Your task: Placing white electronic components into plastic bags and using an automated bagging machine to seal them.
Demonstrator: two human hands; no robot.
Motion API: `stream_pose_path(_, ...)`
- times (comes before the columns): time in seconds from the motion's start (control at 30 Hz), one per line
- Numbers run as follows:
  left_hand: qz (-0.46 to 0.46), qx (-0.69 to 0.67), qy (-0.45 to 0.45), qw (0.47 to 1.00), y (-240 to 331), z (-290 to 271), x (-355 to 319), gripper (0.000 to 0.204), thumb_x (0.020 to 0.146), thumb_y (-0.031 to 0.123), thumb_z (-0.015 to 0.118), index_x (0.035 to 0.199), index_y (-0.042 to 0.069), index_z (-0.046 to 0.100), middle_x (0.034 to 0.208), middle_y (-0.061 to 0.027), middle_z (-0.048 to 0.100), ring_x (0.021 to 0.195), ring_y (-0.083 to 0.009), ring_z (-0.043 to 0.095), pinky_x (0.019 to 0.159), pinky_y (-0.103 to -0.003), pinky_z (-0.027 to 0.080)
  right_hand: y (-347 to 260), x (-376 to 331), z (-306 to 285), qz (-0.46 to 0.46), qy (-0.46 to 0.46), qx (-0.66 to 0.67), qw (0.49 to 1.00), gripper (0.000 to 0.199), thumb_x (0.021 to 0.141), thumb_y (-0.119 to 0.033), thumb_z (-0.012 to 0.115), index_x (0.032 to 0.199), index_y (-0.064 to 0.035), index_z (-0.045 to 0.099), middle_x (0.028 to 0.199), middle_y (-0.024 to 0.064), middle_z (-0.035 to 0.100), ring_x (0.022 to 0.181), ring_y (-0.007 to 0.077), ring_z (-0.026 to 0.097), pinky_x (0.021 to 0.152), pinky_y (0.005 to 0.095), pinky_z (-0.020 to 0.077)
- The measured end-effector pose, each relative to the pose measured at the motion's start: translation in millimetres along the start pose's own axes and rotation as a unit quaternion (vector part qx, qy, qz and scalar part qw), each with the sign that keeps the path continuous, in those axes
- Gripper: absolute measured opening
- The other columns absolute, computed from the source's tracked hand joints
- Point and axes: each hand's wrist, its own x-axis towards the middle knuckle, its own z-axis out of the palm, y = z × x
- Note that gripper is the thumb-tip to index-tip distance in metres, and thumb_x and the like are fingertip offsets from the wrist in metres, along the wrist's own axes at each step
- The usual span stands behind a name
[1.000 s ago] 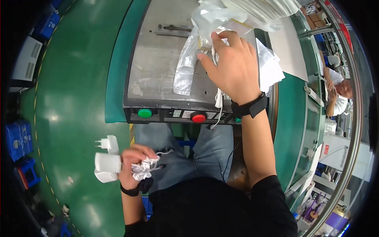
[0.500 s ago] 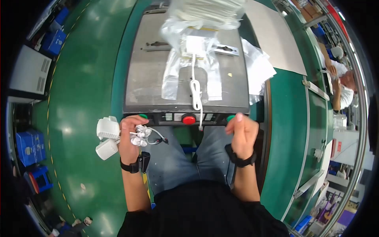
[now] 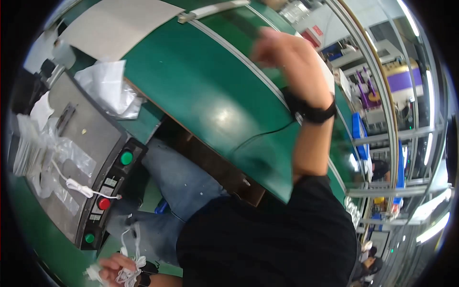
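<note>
Low at the left, my left hand (image 3: 114, 267) is closed around bundled white cables (image 3: 130, 274); a blurred white power adapter (image 3: 92, 273) sticks out beside its fingers. My right hand (image 3: 289, 55) is raised at the upper right, above the metal rail of the green bench. Motion smears its fingers, and I see nothing held in them. A black band (image 3: 313, 111) with a thin cord is on that wrist. On the grey machine plate (image 3: 93, 126) lies a tied white cable (image 3: 79, 188), its other end reaching among clear plastic bags (image 3: 79, 160).
The machine's front panel holds a red button (image 3: 103, 204) between two green buttons (image 3: 126, 158). A stack of bags (image 3: 27, 148) sits on its far side. Loose clear bags (image 3: 107, 85) lie beside it. The green bench (image 3: 205, 86) carries a beige sheet (image 3: 114, 26); metal frames (image 3: 377, 95) rise beyond.
The view has swung right. My right hand has left the machine's front panel and stretched out over the bench. My left hand has moved away from the panel, keeping the adapters and cables.
</note>
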Motion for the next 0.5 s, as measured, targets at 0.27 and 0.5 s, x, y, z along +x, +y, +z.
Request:
stream_pose_path(0.27,0.045,0.209,0.102,0.971,-23.1,29.1,34.4,0.06,0.097,0.047,0.051,0.136,0.002,0.053,0.129,-0.0206,0.053,0.126,-0.0383,0.05,0.109,-0.049,0.038,363.4,-43.4,-171.1,0.192,0.041,-0.41,0.891,0.043,0.102,-0.025,0.044,0.138,-0.0056,0.057,0.135,0.0235,0.061,0.129,0.0396,0.056,0.109,0.0422,0.0431)
stream_pose_path(0.5,0.053,0.169,0.226,0.958,-3.7,9.3,95.6,0.077,0.091,0.05,0.052,0.148,-0.001,0.04,0.145,-0.024,0.049,0.139,-0.0372,0.044,0.116,-0.045,0.032,422.4,-40.3,-146.1,0.251,-0.069,-0.441,0.859,0.044,0.095,-0.027,0.057,0.133,-0.0056,0.061,0.127,0.0227,0.065,0.119,0.0421,0.059,0.105,0.0506,0.0452)
